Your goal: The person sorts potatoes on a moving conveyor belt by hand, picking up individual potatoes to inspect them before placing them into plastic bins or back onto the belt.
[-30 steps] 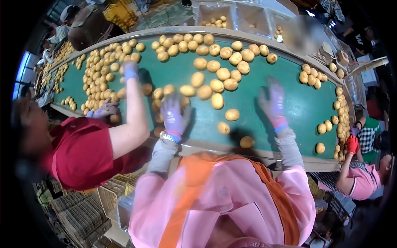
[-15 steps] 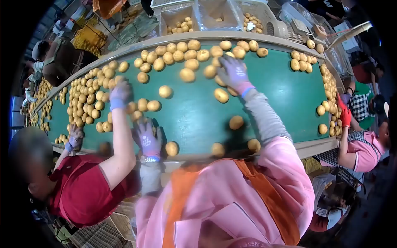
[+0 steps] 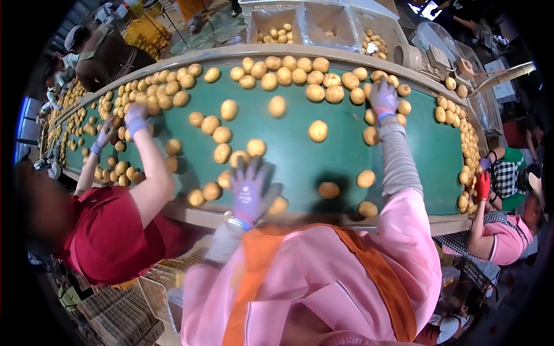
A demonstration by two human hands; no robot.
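Right hand (image 3: 384, 97) has moved rightward, grip open, touching far potatoes (image 3: 350, 80).

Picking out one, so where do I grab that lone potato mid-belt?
Grip the lone potato across its rounded middle, coming straight down from above. It lies apart from the other potatoes on the green belt, so every side looks free.

Pale bins (image 3: 323, 20) line the curved green tabletop (image 3: 300, 161); wire crates (image 3: 109, 305) stack below; a blue-lit window (image 3: 23, 124) glows left.
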